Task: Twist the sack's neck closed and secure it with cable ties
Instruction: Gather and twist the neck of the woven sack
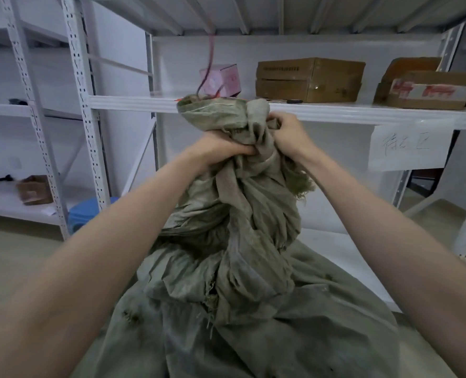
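the sack [253,282] stands on the floor [21,255] before the person, its neck [253,170] gathered and partly twisted, with no tie visible around it, so tying is left to do. the left hand [221,148] and right hand [289,132] both clutch the bunched cloth. a shelf edge [362,113] sits just behind the sack's mouth; the floor lies open to the left.
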